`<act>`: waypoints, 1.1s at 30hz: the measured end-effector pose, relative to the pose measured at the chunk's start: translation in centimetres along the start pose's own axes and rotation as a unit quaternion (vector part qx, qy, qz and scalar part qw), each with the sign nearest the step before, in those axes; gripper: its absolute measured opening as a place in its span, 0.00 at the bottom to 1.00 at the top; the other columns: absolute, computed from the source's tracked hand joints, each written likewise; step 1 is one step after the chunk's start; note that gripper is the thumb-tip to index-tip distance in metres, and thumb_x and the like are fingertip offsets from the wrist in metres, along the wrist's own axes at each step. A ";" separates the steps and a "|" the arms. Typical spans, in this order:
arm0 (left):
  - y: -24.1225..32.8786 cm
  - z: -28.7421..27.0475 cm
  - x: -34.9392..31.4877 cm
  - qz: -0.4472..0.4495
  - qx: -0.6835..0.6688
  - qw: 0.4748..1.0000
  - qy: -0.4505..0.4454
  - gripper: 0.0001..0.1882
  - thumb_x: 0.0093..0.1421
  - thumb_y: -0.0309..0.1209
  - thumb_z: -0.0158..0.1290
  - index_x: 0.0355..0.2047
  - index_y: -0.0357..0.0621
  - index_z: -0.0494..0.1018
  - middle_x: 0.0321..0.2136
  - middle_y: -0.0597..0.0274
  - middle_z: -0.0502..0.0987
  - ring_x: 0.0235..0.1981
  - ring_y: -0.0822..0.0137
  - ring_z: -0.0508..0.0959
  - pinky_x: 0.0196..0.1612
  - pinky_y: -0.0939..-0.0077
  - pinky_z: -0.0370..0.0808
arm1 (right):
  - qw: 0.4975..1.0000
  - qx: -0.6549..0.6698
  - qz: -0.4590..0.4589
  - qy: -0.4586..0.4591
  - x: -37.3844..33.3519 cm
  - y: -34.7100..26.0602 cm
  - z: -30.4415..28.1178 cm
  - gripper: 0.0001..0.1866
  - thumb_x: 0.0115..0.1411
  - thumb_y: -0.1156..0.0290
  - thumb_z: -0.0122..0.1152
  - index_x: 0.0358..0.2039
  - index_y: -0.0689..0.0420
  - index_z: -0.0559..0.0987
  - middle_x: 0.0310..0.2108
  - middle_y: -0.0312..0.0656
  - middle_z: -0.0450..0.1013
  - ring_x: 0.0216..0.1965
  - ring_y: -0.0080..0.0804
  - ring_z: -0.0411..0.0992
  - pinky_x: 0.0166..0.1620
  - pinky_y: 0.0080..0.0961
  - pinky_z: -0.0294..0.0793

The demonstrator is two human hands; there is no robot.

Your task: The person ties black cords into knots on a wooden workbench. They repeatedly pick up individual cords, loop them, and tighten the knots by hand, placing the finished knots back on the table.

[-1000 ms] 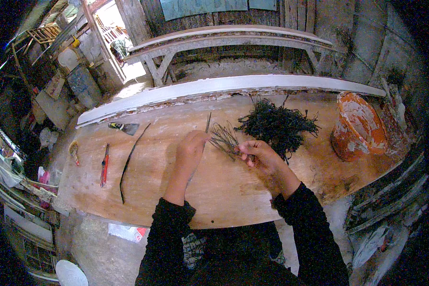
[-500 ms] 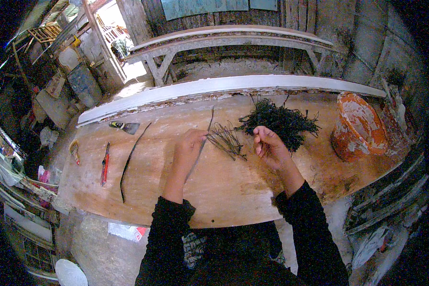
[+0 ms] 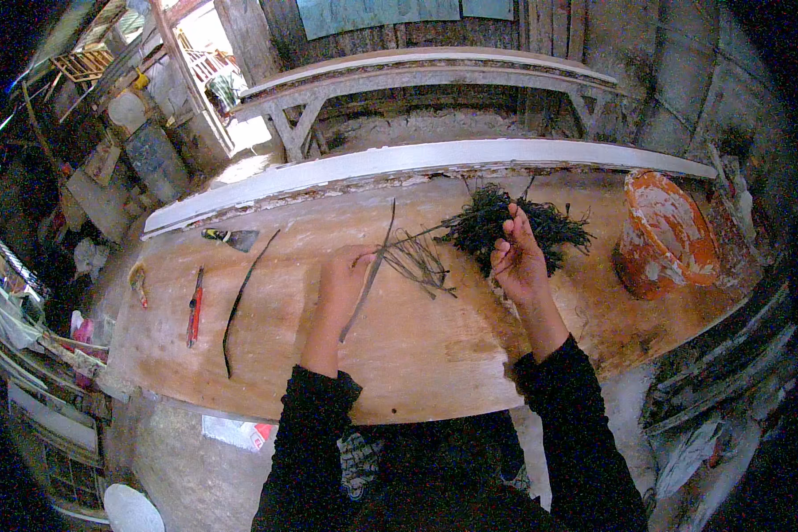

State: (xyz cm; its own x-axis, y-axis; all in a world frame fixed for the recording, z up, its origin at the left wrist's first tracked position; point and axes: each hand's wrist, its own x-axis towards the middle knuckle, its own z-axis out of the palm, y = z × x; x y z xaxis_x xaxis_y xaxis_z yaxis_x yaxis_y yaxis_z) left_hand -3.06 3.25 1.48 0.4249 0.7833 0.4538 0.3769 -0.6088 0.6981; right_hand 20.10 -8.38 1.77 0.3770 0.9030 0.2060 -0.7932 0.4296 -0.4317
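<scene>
My left hand [image 3: 339,282] is closed in a pinch on a thin dark cord [image 3: 408,238], which stretches right toward the tangled bundle of black cords [image 3: 488,222]. Just right of that hand, a looser bunch of thin looped strands [image 3: 424,264] lies on the wooden tabletop [image 3: 426,363]. A dark flat strip [image 3: 361,306] lies slantwise beside the left fingers. My right hand [image 3: 523,266] is raised in front of the black bundle, its fingers curled together. Whatever they may hold is too small to make out.
On the left lie a black strip [image 3: 239,306], a red utility knife [image 3: 196,306], a putty knife [image 3: 239,239] and a brush [image 3: 138,282]. An orange plaster-smeared bucket [image 3: 634,266] stands right. A long white moulding [image 3: 372,163] spans the far edge; a bench [image 3: 434,75] is beyond.
My right hand has risen slightly and moved right, in front of the black bundle. The left hand has shifted a little left and down, and a cord now stretches from it toward the bundle.
</scene>
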 end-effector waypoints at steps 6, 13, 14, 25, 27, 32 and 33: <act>-0.3 0.5 0.1 -0.081 0.010 0.997 -0.003 0.09 0.48 0.31 0.50 0.27 0.38 0.72 0.22 0.57 0.74 0.24 0.66 0.73 0.28 0.78 0.68 | 1.000 -0.017 -0.006 0.008 -0.1 0.0 0.3 0.14 0.53 0.69 0.49 0.41 0.49 0.64 0.25 0.31 0.69 0.19 0.19 0.65 0.22 0.12 0.68; 1.3 2.1 -0.6 -0.131 -0.209 0.954 -0.169 0.11 0.50 0.34 0.50 0.30 0.40 0.71 0.20 0.70 0.70 0.21 0.79 0.68 0.27 0.85 0.67 | 0.980 -0.181 0.083 -0.001 -1.6 2.9 2.1 0.03 0.52 0.71 0.49 0.28 0.53 0.67 0.27 0.34 0.68 0.26 0.20 0.66 0.25 0.14 0.66; 2.0 2.3 -1.0 -0.156 -0.231 0.946 -0.165 0.11 0.50 0.33 0.50 0.30 0.39 0.70 0.20 0.70 0.70 0.21 0.79 0.68 0.27 0.85 0.66 | 0.976 -0.194 0.104 0.008 -1.9 3.4 2.6 0.02 0.51 0.72 0.50 0.26 0.54 0.68 0.27 0.34 0.68 0.27 0.20 0.66 0.26 0.14 0.66; 0.7 5.3 -2.1 -0.164 -0.365 0.894 -0.200 0.09 0.51 0.29 0.48 0.31 0.38 0.68 0.25 0.68 0.71 0.24 0.78 0.69 0.28 0.87 0.67 | 0.922 -0.333 0.196 0.028 -2.5 5.1 1.3 0.03 0.46 0.76 0.55 0.23 0.57 0.71 0.23 0.34 0.68 0.24 0.20 0.65 0.27 0.15 0.64; 1.1 5.3 -2.1 -0.168 -0.374 0.890 -0.200 0.09 0.51 0.29 0.48 0.31 0.38 0.68 0.25 0.68 0.72 0.25 0.78 0.70 0.29 0.86 0.68 | 0.917 -0.357 0.174 0.035 -2.5 5.3 1.4 0.03 0.46 0.76 0.55 0.23 0.57 0.71 0.22 0.34 0.68 0.24 0.20 0.65 0.27 0.15 0.64; 1.8 4.8 -2.1 -0.177 -0.393 0.879 -0.207 0.09 0.50 0.28 0.49 0.31 0.38 0.69 0.26 0.66 0.72 0.27 0.76 0.71 0.31 0.85 0.69 | 0.902 -0.410 0.137 -0.002 -2.7 5.3 1.6 0.04 0.45 0.75 0.57 0.23 0.59 0.72 0.22 0.35 0.69 0.25 0.20 0.65 0.29 0.15 0.64; 1.7 4.8 -2.1 -0.175 -0.390 0.881 -0.205 0.09 0.50 0.28 0.49 0.31 0.37 0.69 0.26 0.66 0.72 0.27 0.76 0.72 0.31 0.85 0.69 | 0.899 -0.416 0.134 -0.005 -2.8 5.2 1.8 0.05 0.45 0.75 0.57 0.23 0.60 0.72 0.22 0.35 0.69 0.25 0.20 0.66 0.30 0.15 0.64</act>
State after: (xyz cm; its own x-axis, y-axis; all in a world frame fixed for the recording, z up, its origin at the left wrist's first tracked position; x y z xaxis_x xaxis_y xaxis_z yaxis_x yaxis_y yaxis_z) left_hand 0.62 -0.02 -0.93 0.7162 0.6978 0.0097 -0.0681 0.0561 0.9961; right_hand 14.04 -8.62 0.50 0.2175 0.9761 0.0028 -0.2205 0.0519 -0.9740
